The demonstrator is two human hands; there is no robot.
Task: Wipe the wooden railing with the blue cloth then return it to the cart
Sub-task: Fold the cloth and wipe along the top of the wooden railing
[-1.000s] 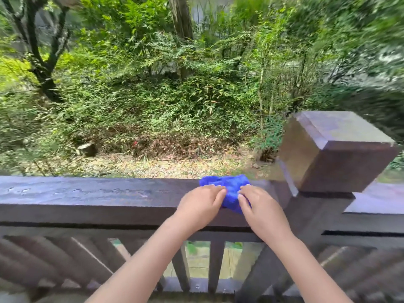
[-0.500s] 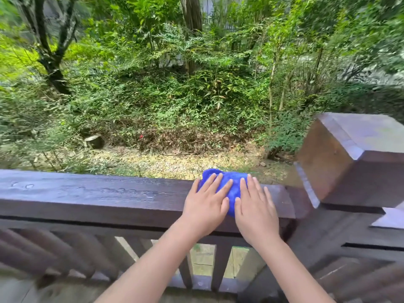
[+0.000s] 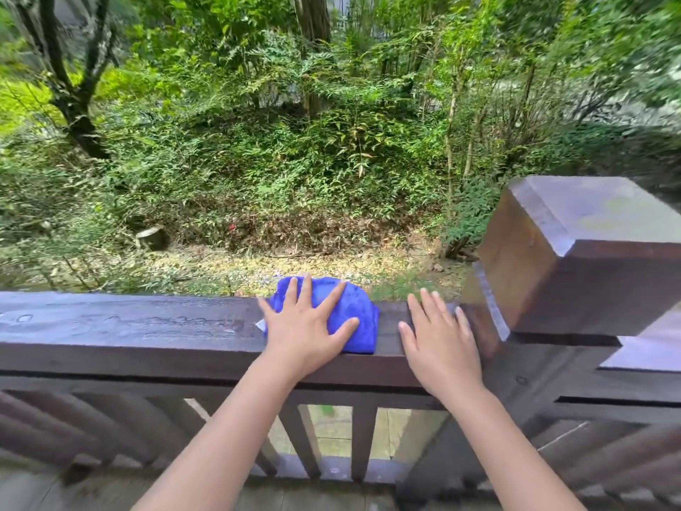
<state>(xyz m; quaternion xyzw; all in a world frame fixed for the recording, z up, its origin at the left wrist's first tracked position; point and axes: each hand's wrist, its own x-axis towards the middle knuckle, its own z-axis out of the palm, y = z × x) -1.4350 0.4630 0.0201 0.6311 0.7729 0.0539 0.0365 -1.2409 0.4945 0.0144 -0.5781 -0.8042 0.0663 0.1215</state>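
Observation:
The blue cloth (image 3: 355,313) lies bunched on top of the dark wooden railing (image 3: 129,326), near its right end. My left hand (image 3: 307,326) presses flat on the cloth with fingers spread. Just to the right of the cloth, my right hand (image 3: 440,339) rests flat on the bare rail, apart from the cloth, fingers spread and holding nothing. The rail top to the left looks wet, with water marks. No cart is in view.
A thick square wooden post (image 3: 582,252) caps the rail's right end, close to my right hand. Vertical balusters (image 3: 363,440) run below the rail. Beyond lie leaf-strewn ground, bushes and trees, with a stump (image 3: 153,237) at left.
My right hand has come off the cloth and moved right onto the bare rail. My left hand has spread flat over the cloth, which sits slightly further left of the post.

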